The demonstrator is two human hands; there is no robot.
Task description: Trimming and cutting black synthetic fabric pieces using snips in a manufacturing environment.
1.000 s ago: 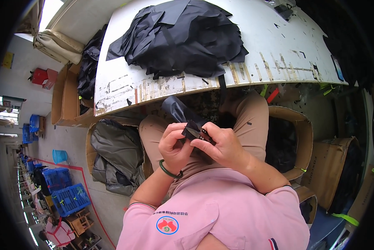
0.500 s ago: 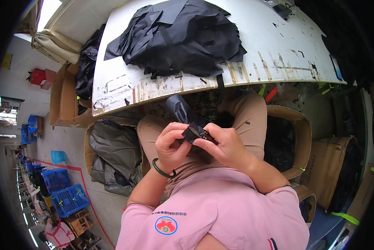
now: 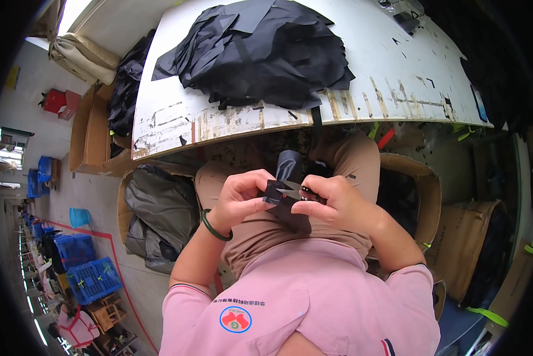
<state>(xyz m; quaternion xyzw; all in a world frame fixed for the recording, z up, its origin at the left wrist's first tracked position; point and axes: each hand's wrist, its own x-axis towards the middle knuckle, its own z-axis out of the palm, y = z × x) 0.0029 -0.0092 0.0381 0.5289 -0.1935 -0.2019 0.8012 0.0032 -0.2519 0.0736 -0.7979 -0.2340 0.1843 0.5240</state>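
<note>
Snips, gripped by the right hand, had come clearer, blades spread; I saw the left hand pinching cloth over the lap, cutting extent unclear, heap remaining.

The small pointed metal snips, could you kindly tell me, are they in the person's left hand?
No, the right hand holds the pointed metal snips, while the left hand pinches thin black fabric.
</note>
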